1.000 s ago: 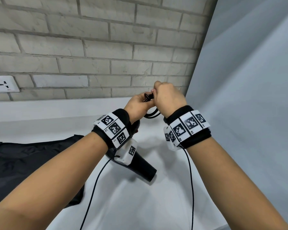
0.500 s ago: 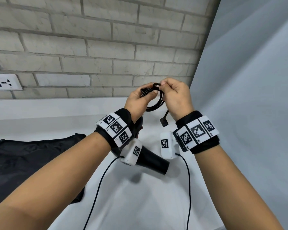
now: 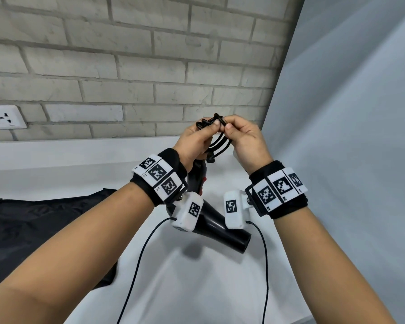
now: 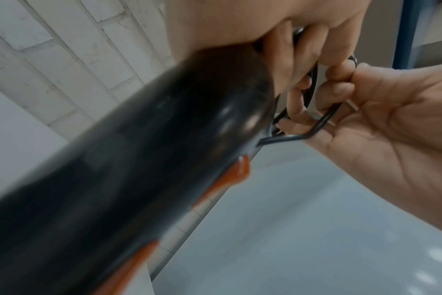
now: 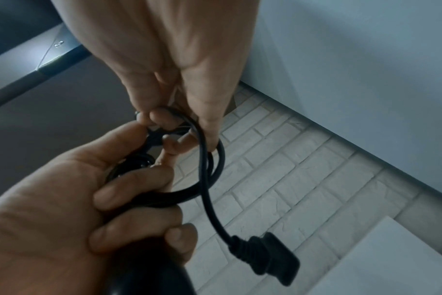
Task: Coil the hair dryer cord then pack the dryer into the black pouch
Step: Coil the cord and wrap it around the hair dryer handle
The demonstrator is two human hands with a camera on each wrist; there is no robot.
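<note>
Both hands are raised in front of the brick wall. My left hand point(image 3: 209, 128) curls round the black hair dryer's point(image 3: 222, 230) handle point(image 4: 139, 159) and the coiled cord point(image 5: 207, 179). The barrel hangs below the wrist, pointing down to the right, with orange trim. My right hand point(image 3: 228, 129) pinches the top of the cord coil point(image 3: 216, 121) beside the left thumb. The plug point(image 5: 265, 257) dangles free under the coil. The black pouch point(image 3: 45, 230) lies flat on the white table point(image 3: 197, 288) at the left.
A wall socket point(image 3: 2, 116) sits on the brick wall at far left. A grey panel point(image 3: 348, 136) closes off the right side. Thin black cables point(image 3: 136, 265) hang from both wrist cameras down to the near edge.
Both hands have risen a little with the coil. The right hand has shifted to pinch the coil's top next to the left thumb. The plug has swung up and left.
</note>
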